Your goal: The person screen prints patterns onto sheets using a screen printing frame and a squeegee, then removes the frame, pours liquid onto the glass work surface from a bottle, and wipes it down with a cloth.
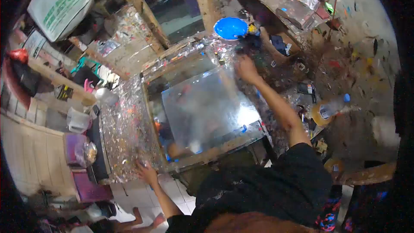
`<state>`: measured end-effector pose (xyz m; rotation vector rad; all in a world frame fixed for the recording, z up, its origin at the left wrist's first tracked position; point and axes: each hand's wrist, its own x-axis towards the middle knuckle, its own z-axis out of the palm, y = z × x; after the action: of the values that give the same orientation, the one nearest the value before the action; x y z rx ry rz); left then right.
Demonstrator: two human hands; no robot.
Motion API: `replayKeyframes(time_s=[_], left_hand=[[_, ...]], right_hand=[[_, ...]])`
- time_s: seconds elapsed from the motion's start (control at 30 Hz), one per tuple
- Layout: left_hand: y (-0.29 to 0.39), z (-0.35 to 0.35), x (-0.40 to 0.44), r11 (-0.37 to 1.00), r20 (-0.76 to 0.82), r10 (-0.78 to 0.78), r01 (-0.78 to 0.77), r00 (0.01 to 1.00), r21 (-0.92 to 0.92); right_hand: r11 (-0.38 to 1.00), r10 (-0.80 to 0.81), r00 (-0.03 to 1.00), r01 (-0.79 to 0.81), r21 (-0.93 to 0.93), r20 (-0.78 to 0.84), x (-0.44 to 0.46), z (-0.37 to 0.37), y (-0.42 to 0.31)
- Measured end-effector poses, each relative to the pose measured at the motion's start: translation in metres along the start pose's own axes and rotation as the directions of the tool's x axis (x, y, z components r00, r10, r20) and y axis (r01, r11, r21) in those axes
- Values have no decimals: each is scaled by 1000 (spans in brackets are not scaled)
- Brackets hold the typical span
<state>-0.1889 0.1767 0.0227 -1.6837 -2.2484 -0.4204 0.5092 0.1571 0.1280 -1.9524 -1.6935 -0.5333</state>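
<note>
My left hand [147, 173] rests at the near left edge of the speckled worktop [125, 121], its fingers spread and holding nothing. My right hand [246, 69] is stretched out past the far right corner of a framed glass panel [159, 77], close to a dark bundle [250, 45]; its fingertips are blurred, so whether it grips anything is unclear. A translucent sheet [202, 108] lies on the glass between my hands, with small blue pieces at its edges. Beyond my right hand stands a blue bowl [231, 28].
A bottle of yellowish liquid [325, 111] lies at the right. A white bag [60, 6] hangs at the upper left. Along the left are a clear plastic container [78, 120] and a purple box [90, 185]. Wooden posts [202, 0] rise behind the worktop.
</note>
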Motion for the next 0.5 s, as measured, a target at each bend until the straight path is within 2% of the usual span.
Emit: replayKeyframes(time_s=[0.03, 0.07, 0.1, 0.17, 0.23, 0.3, 0.37, 0.43, 0.47, 0.5], left_hand=[[11, 0, 1, 1000, 12, 24, -24, 1000, -9], [13, -8, -3, 1000, -28, 2, -2, 1000, 1], [11, -13, -8, 1000, -70, -25, 26, 997, 13], [14, -12, -6, 997, -62, -66, 64, 996, -45], [14, -10, -4, 989, -55, -117, 111, 992, -101], [8, -1, -4, 994, -165, -47, 30, 985, -103], [4, 2, -6, 990, -116, -90, 76, 989, -118], [14, -9, -2, 982, -86, -145, 133, 986, -135], [24, -19, -6, 966, -125, -140, 108, 982, -234], [24, -28, -9, 941, -166, -145, 84, 975, -327]], right_hand=[[991, 119, 982, -110, -70, 143, -4, 5, -30], [942, 307, 935, -325, 84, 175, -4, 17, -67], [950, 113, 980, -154, 271, 164, -17, 45, -76], [953, -98, 989, 62, 297, 110, -29, 49, -140], [890, -95, 989, 33, 455, 116, -27, 88, -198], [809, -258, 964, 179, 560, 65, -18, 81, -264], [744, -333, 943, 248, 620, 22, -6, 63, -335], [612, -475, 874, 248, 751, 99, -1, 68, -400], [598, -495, 864, 265, 756, 89, -1, 71, -432], [621, -552, 816, 267, 737, 169, -8, 81, -464]])
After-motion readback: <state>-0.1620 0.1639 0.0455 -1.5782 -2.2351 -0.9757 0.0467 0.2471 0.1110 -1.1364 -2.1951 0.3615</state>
